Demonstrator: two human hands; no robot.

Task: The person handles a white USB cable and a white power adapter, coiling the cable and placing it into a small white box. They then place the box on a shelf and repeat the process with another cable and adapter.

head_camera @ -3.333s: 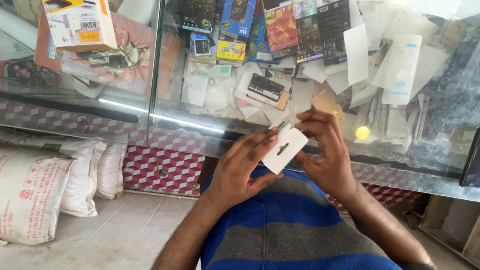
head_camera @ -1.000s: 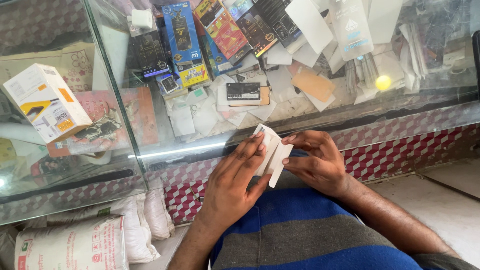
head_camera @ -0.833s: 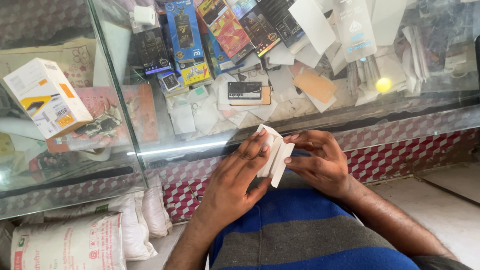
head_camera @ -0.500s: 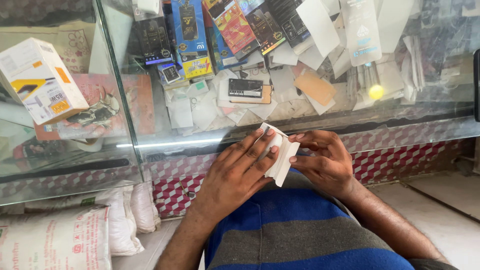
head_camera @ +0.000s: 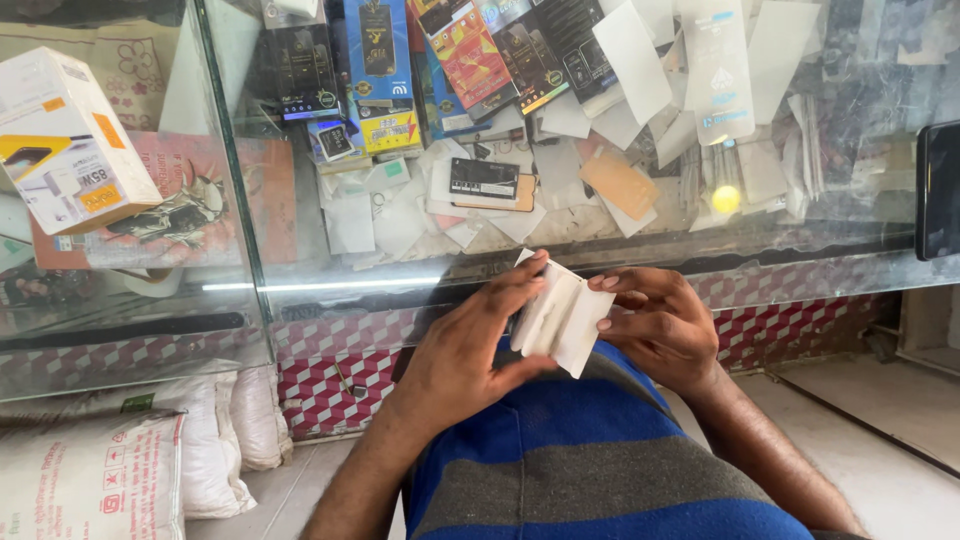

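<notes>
I hold a small white folded packet (head_camera: 562, 315), like a thin card sleeve, in both hands above my lap. My left hand (head_camera: 470, 345) grips its left side with fingers along the top and thumb below. On the packet's right edge rests my right hand (head_camera: 660, 325), pinching it with the fingertips. The packet is partly spread open, showing two white flaps. Below it is my blue and grey striped shirt (head_camera: 580, 450).
A glass display counter (head_camera: 330, 285) stands right in front, filled with several boxed phone accessories, white sleeves and cards. A white and orange box (head_camera: 65, 145) sits at the left. White sacks (head_camera: 120, 460) lie on the tiled floor at lower left. A dark phone (head_camera: 940, 190) lies at the right edge.
My view has swung from left to right along the counter. The packet turned from flat, face-up, to edge-on and partly opened, and both hands stayed on it.
</notes>
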